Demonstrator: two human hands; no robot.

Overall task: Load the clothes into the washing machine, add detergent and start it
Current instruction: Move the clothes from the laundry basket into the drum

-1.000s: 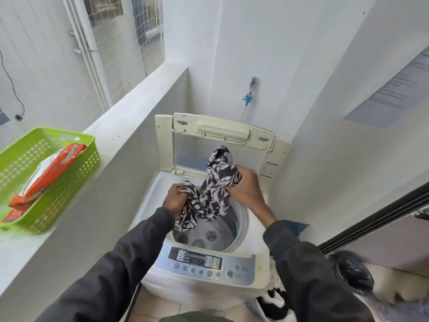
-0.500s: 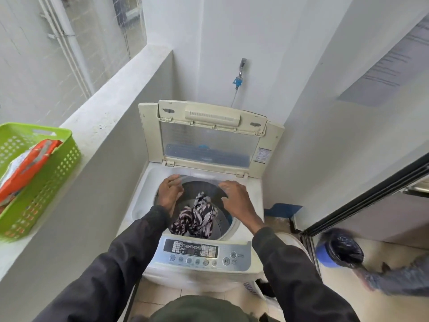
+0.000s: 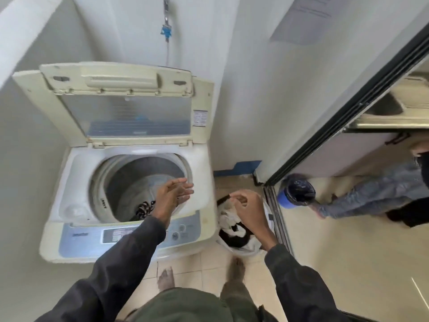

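Observation:
The top-loading washing machine [image 3: 76, 173] stands with its lid [image 3: 125, 108] raised against the wall. A black-and-white patterned garment [image 3: 145, 209] lies at the bottom of the drum. My left hand [image 3: 173, 197] hovers over the drum's right rim, fingers straight, holding nothing. My right hand [image 3: 247, 210] is above the laundry basket [image 3: 241, 248] on the floor right of the machine, fingers loosely curled, empty. Black and white clothes [image 3: 232, 231] fill the basket.
The control panel [image 3: 120, 235] runs along the machine's front edge. A tap with a blue fitting [image 3: 166, 31] hangs on the wall behind. A sliding door frame [image 3: 348, 108] is on the right; beyond it a bin with a black bag [image 3: 298, 190] and another person [image 3: 376, 196].
The patterned garment went from both hands down into the drum. Both hands left the drum rim and moved right, the right one to above the basket. The view swung down and right.

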